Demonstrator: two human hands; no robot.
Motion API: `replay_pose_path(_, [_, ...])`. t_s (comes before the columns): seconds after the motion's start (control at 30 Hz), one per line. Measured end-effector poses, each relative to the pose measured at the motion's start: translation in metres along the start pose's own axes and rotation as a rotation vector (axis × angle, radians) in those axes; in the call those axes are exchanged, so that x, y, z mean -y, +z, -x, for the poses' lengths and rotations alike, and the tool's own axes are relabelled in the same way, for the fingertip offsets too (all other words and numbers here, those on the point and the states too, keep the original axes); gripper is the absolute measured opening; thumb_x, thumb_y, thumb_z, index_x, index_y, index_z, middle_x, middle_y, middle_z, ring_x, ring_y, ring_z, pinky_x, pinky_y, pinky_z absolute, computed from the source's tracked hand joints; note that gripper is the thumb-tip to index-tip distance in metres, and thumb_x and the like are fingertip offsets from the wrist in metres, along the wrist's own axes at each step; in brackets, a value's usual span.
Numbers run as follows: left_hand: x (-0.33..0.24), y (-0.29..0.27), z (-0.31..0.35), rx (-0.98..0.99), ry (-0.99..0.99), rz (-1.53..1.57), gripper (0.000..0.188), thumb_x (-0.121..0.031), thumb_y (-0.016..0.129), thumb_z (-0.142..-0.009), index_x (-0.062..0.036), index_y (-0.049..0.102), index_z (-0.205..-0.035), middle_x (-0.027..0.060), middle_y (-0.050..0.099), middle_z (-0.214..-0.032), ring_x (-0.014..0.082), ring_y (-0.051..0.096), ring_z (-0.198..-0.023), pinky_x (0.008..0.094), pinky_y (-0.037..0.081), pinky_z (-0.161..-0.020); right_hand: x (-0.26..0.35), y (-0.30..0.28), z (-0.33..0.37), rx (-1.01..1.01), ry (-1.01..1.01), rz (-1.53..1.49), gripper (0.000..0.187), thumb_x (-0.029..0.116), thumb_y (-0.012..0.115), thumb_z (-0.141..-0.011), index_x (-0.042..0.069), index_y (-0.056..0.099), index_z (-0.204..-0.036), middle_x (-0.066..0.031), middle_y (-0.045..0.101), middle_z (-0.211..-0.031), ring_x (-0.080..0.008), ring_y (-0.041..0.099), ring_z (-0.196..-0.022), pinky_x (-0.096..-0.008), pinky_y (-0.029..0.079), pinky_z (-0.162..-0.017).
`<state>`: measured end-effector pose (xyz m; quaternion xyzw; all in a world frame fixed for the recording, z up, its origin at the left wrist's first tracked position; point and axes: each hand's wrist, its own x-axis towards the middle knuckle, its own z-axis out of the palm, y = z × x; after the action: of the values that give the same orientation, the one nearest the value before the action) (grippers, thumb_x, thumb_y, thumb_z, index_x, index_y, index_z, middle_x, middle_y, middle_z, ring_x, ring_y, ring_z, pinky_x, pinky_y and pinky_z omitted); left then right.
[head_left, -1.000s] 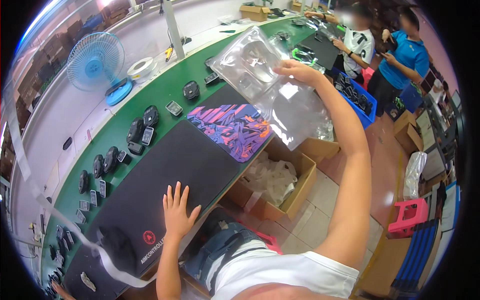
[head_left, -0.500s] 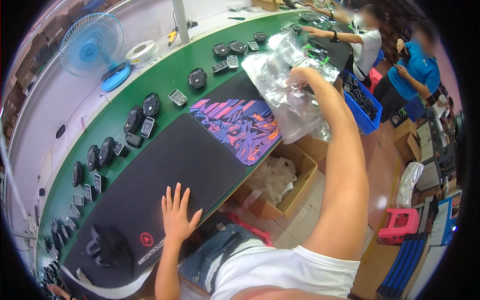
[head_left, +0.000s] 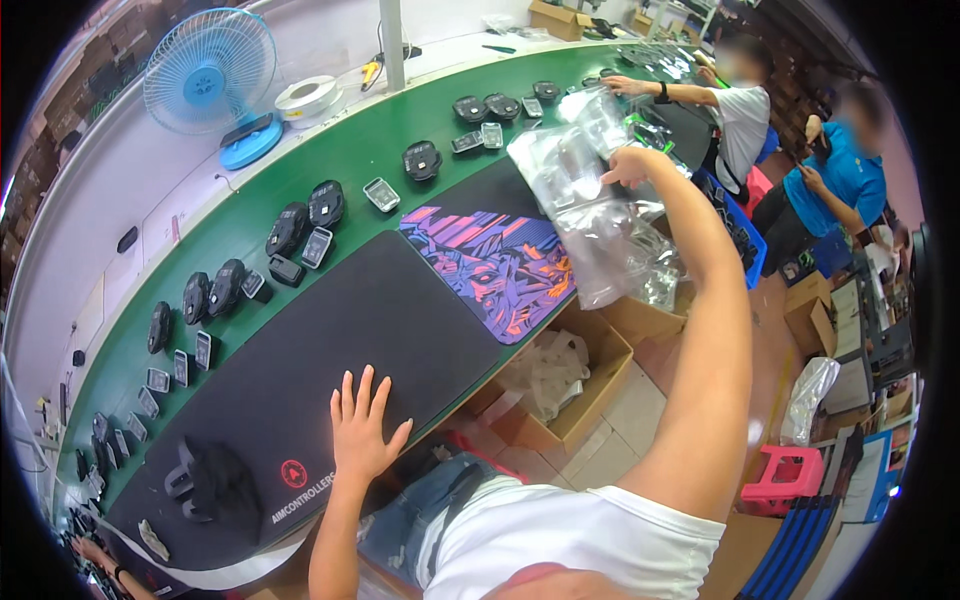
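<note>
My left hand [head_left: 362,430] lies flat with its fingers spread on a long black desk mat [head_left: 400,310] that has a red round emblem. Reaching far to the right, my right hand [head_left: 630,168] is on a pile of clear plastic bags [head_left: 585,215]. Its fingers are bent, with the index finger pointing down and pinching at the bag film; the other fingertips are partly hidden. The bags overlap a mat printed in purple, pink and orange [head_left: 490,265] and hang past the bench's front edge.
On the green bench [head_left: 345,150] stand several black computer mice [head_left: 422,160] and small boxed parts [head_left: 381,195]. A blue fan [head_left: 209,85] and white tape roll [head_left: 307,100] are behind. A black cap-like item [head_left: 212,485] lies left. Below are a cardboard box [head_left: 570,420] and blue crate [head_left: 755,245]. Co-workers [head_left: 740,130] are right.
The whole view has shifted slightly. My right hand stays at the plastic bags, its index finger now more plainly seen against them. My left hand remains flat on the mat.
</note>
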<state>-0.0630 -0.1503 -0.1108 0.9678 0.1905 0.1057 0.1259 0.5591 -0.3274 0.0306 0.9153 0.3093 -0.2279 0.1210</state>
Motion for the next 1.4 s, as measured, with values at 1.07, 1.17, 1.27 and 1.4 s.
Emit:
replay_pose_path(1.07, [-0.001, 0.000, 0.003, -0.059, -0.010, 0.042, 0.065, -0.037, 0.068, -0.085, -0.0087, 0.050, -0.141, 0.0126, 0.035, -0.156, 0.0360, 0.026, -0.146, 0.0509, 0.019, -0.119, 0.136, 0.106, -0.050, -1.028, 0.120, 0.091, 0.042, 0.024, 0.050, -0.096, 0.012, 0.053, -0.136, -0.0237, 0.053, -0.139, -0.0392, 0.060, -0.114, -0.0452, 0.053, -0.090])
replay_pose_path(1.17, [-0.001, 0.000, 0.005, -0.062, -0.018, 0.047, 0.065, -0.036, 0.068, -0.084, -0.0086, 0.051, -0.140, 0.0127, 0.036, -0.156, 0.0361, 0.027, -0.146, 0.0510, 0.019, -0.119, 0.147, 0.102, -0.045, -0.994, 0.145, 0.094, 0.046, 0.022, 0.055, -0.092, 0.006, 0.053, -0.135, -0.0242, 0.053, -0.138, -0.0380, 0.057, -0.118, -0.0464, 0.046, -0.099])
replay_pose_path(1.27, [0.000, 0.001, 0.003, -0.088, -0.011, 0.057, 0.064, -0.036, 0.069, -0.084, -0.0089, 0.052, -0.140, 0.0128, 0.037, -0.155, 0.0361, 0.028, -0.146, 0.0511, 0.020, -0.118, 0.160, 0.098, -0.036, -0.996, 0.201, 0.209, 0.057, 0.022, 0.063, -0.085, 0.001, 0.050, -0.137, -0.0225, 0.053, -0.137, -0.0369, 0.053, -0.123, -0.0474, 0.036, -0.107])
replay_pose_path(1.4, [-0.003, 0.002, 0.003, -0.101, -0.015, 0.072, 0.064, -0.036, 0.069, -0.083, -0.0092, 0.053, -0.139, 0.0126, 0.039, -0.154, 0.0361, 0.029, -0.145, 0.0508, 0.021, -0.118, 0.173, 0.112, -0.031, -1.030, 0.239, 0.109, 0.083, 0.022, 0.071, -0.074, -0.002, 0.037, -0.146, -0.0184, 0.052, -0.136, -0.0347, 0.052, -0.123, -0.0482, 0.033, -0.108])
